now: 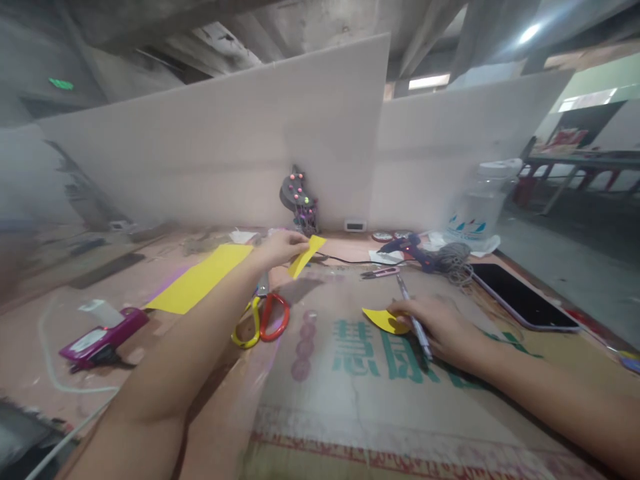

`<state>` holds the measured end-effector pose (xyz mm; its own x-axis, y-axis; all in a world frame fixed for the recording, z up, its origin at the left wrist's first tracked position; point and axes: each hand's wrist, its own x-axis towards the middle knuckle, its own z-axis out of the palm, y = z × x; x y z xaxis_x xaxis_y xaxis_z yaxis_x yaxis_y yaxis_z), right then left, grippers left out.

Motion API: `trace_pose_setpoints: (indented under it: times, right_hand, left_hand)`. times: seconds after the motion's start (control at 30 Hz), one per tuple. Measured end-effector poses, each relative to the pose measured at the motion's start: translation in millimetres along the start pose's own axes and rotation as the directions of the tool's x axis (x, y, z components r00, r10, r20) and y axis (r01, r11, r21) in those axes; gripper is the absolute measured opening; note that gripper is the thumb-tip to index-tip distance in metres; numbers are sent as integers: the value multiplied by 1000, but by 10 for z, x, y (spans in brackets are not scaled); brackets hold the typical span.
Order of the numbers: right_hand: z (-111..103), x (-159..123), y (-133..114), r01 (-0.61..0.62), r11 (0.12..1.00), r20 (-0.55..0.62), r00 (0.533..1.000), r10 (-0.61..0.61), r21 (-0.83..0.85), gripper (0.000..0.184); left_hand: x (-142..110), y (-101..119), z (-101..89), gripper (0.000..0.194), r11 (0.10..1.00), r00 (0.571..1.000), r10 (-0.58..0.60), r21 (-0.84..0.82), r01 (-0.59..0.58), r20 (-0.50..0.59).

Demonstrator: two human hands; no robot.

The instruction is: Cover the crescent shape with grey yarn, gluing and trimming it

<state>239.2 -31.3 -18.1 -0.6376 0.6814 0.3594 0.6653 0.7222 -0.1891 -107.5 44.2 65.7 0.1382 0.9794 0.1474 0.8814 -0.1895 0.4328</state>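
Note:
My left hand (285,248) is closed on a small yellow paper strip (307,256), held up above the far part of the table. Its fingertips pinch the strip's near edge. Over the printed sheet, my right hand (443,327) grips a pen (419,335) and, between thumb and fingers, a curved yellow paper piece (383,321). Scissors (261,317) with one yellow and one red handle lie under and beside my left forearm. A larger yellow paper sheet (203,279) rests to the left, partly covered by that forearm.
At the back stands a dark crescent-shaped ornament with coloured beads (299,195), before a white partition (225,147). A glue gun (407,248), grey yarn (453,259), thread snips (380,273), phone (523,297) and plastic jug (477,203) sit rightward. A purple device (107,337) lies left.

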Motion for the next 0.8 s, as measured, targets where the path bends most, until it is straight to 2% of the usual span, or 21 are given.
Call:
trace_pose_setpoints:
  times: [0.1, 0.2, 0.27, 0.37, 0.67, 0.73, 0.8]
  right_hand:
    - [6, 8, 10, -3, 1000, 34, 999, 4, -21, 26]
    - [-3, 11, 18, -6, 998, 51, 999, 9, -58, 26]
    - [-26, 11, 15, -12, 997, 48, 999, 15, -76, 25]
    - [-85, 19, -8, -41, 993, 34, 998, 45, -107, 22]
    - [-144, 48, -51, -67, 984, -9, 998, 67, -162, 21]
    - [-135, 37, -47, -78, 988, -4, 997, 78, -136, 21]
    - [-126, 25, -40, -87, 992, -3, 996, 87, -93, 21]
  left_hand:
    - [-196, 381, 52, 37, 963, 972, 214, -189, -193, 97]
    - [-387, 653, 118, 34, 924, 911, 343, -256, -285, 227]
    - [-464, 747, 159, 33, 932, 888, 342, -229, -280, 307]
    - [-491, 777, 219, 35, 953, 889, 292, -180, -242, 353]
    - [-387, 640, 468, 32, 940, 869, 342, -121, -319, 358]
    - [-419, 649, 571, 30, 927, 887, 359, -4, -375, 291]
    - [-507, 697, 686, 29, 883, 886, 422, 136, -450, 189]
